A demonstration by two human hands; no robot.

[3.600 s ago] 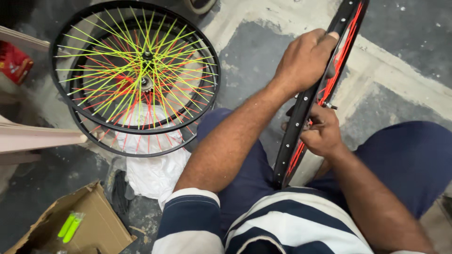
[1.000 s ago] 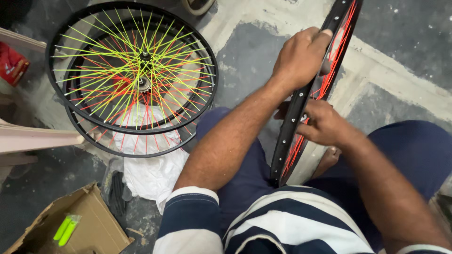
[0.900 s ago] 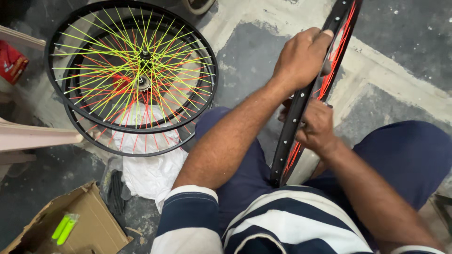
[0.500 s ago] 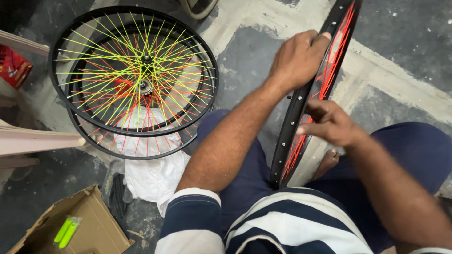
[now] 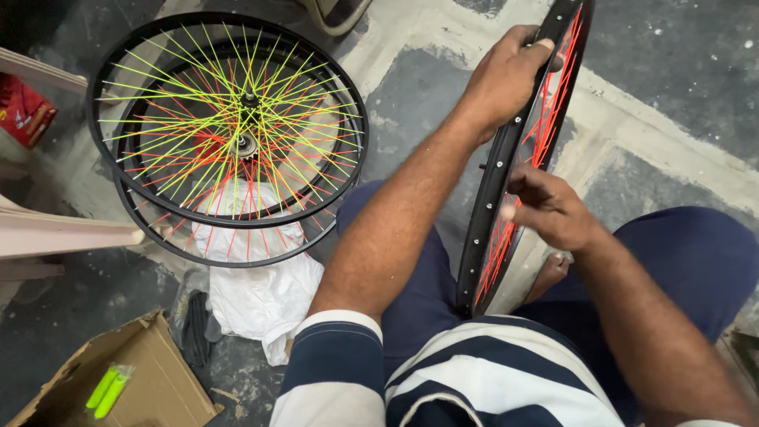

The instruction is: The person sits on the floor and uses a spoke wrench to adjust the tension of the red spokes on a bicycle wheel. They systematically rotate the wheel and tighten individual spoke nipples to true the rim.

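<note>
Left hand [image 5: 506,79] clamped on rim [image 5: 494,205] top, holds it upright; right hand [image 5: 549,209] pinching at red spokes [image 5: 545,134]. Best: keep rim steady, work one spoke.

We see a worn grey concrete floor [image 5: 672,87] crossed by pale patched bands. At lower left we spot an open cardboard box [image 5: 150,379], beside a crumpled white cloth [image 5: 261,296].

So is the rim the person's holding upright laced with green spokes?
No, the upright rim gripped by the left hand shows only red spokes; green ones are on the stacked wheels.
</note>
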